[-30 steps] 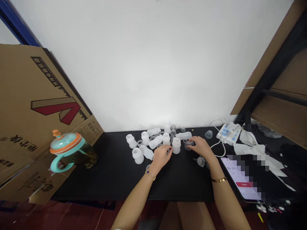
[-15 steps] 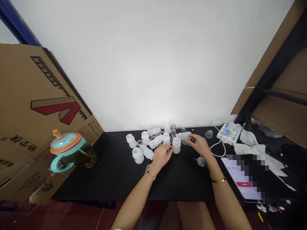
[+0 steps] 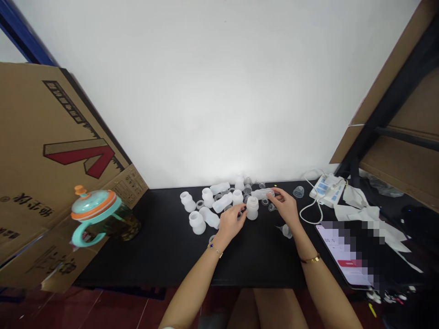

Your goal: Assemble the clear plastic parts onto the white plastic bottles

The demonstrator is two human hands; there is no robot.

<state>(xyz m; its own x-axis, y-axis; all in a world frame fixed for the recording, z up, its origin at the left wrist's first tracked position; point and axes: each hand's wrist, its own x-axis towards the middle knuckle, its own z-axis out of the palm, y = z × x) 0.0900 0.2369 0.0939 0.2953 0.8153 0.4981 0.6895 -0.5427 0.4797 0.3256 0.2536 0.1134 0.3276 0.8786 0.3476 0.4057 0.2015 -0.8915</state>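
Several small translucent white plastic bottles [image 3: 209, 198] lie scattered on a black table [image 3: 164, 246], with clear rings and caps among them. My left hand [image 3: 230, 222] rests on the table with curled fingertips touching a small clear ring beside an upright bottle [image 3: 252, 208]. My right hand [image 3: 285, 206] reaches to a bottle lying on its side [image 3: 261, 193], with its fingers closed on that bottle's right end. A clear nipple-like cap [image 3: 286, 231] lies just under my right wrist.
A cardboard box [image 3: 51, 151] leans at the left with a teal and orange lidded cup [image 3: 94, 214] before it. A clear cup [image 3: 298, 192], a white power strip [image 3: 327, 188] with cable, white cloth and a phone [image 3: 343, 258] lie at the right under a shelf.
My right hand has moved up and away from me, from the rings near the upright bottle to the lying bottle. My left hand has barely shifted.
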